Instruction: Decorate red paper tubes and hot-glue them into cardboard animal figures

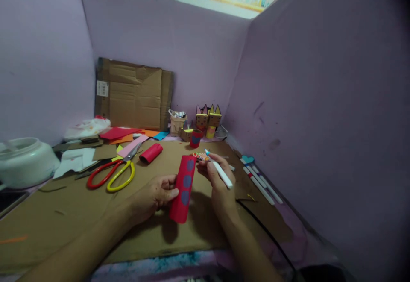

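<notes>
Left hand: the left hand [162, 194] pinches the red tube [178, 205] along its left side, thumb in front; the other fingers are partly hidden behind it.
Red tube: slanting up from the board, in the middle of the near half, with four bluish ovals [185, 182] in a row; its back is out of sight.
Right hand: just right of the tube, the right hand [222, 183] grips a white marker [221, 173] between thumb and fingers, blue end far and left; its lower fingers are hard to make out.
Patterned scrap: beyond the tube, a patterned scrap [200, 156] is half covered; whether the right fingers touch it cannot be told.
Scissors: left of the hands, the scissors [121, 174] lie with blades spread, red and yellow handles near.
Short roll: a short red roll [151, 154] lies right of the blades.
Spare markers: several markers [261, 183] lie at the right, by the wall.
Far side: a cup [177, 124] of blurred contents and eared figures [208, 119], partly overlapping.
Far left: folded cardboard [134, 94] leans on the wall; paper pieces overlap before it.
Left edge: a white pot [28, 162], cut off.
</notes>
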A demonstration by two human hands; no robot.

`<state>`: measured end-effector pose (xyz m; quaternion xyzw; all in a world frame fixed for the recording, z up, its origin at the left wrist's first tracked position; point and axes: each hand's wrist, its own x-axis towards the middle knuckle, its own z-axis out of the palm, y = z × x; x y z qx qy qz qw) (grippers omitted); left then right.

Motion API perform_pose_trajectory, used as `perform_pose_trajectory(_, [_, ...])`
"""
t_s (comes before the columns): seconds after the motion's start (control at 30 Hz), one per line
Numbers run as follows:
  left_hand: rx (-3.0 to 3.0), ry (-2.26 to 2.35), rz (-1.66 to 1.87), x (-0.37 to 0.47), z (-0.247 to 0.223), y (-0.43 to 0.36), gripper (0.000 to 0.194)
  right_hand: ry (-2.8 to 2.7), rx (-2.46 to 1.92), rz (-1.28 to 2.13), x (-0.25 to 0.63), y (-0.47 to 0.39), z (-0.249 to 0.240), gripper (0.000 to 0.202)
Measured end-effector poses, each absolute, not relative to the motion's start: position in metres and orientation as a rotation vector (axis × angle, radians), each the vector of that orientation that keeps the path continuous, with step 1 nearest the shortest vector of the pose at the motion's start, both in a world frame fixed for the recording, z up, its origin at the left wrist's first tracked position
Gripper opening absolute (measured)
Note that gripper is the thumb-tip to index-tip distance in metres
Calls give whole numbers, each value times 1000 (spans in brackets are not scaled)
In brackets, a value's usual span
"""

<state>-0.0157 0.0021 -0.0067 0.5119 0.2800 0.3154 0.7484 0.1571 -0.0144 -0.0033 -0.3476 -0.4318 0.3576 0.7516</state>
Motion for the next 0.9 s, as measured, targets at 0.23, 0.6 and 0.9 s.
perform_pose_trajectory(0.23, [1203,793,829,-12,-3,0,52,-866,-725,941,159,-11,-3,42])
perform_pose_trajectory(0.6, [1467,959,921,-8,3,-5,48,-962,-733,1034,155,-12,-6,55])
perform_pose_trajectory(0.9, [1852,1280,935,-6,9,-14,31,-1134,-1004,772,139,1,14,59])
